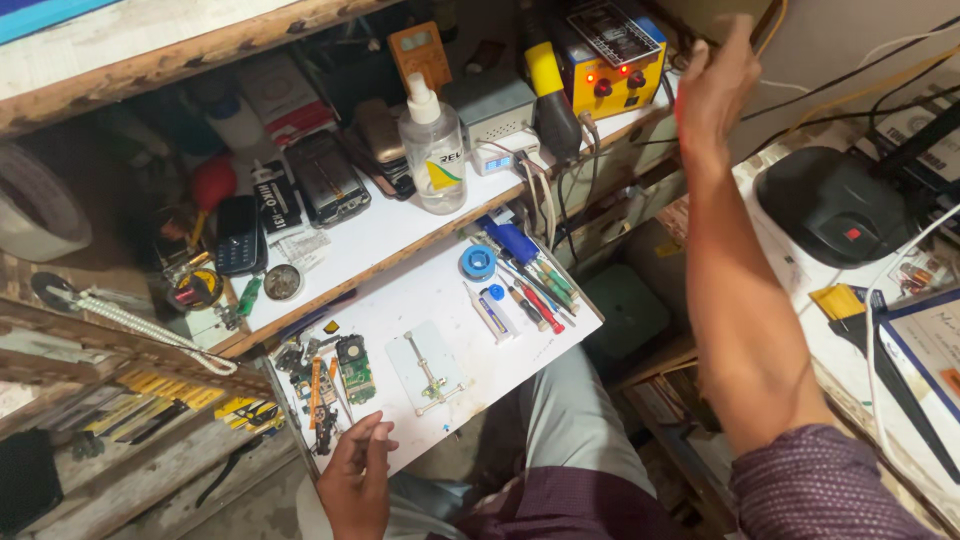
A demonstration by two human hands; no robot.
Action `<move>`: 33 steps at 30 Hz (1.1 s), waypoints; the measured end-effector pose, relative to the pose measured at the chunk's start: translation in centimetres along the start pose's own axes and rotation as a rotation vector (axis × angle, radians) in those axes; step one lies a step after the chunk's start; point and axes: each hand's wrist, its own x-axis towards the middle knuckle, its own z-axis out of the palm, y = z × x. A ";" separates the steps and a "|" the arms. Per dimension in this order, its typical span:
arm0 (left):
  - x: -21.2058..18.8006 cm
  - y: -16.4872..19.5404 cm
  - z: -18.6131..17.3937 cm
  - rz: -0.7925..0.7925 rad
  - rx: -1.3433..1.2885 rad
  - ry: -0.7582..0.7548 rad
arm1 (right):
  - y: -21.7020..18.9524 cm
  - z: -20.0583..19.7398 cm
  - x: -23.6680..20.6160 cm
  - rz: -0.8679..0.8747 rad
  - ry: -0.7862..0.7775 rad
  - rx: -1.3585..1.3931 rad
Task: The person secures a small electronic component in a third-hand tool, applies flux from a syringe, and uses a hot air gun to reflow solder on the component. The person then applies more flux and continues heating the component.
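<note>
Head view: left hand point(358, 470) rests on the near edge of the white work board point(440, 310), fingers loosely curled and empty, just beside the green circuit board point(354, 368). Right hand point(715, 85) is raised near the yellow power supply point(610, 55), fingers apart, holding nothing.

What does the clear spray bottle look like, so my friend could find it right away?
Start at the long white shelf above the small white work board. Near the shelf's middle stands the spray bottle, upright, between a dark phone and a grey box with a small blue screen. It is the only see-through thing there, with a white spray top and a yellow and green label.
</note>
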 end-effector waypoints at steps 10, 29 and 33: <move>-0.8 -0.7 -1.0 0.057 -0.028 -0.022 | -12.8 0.8 -4.3 0.324 -0.720 0.105; 0.0 0.0 -2.5 0.059 0.059 -0.001 | -9.7 -1.2 -10.5 0.273 -0.619 0.280; 0.6 -0.1 -2.7 0.069 0.029 -0.040 | -11.6 -5.4 -13.0 0.366 -0.550 0.361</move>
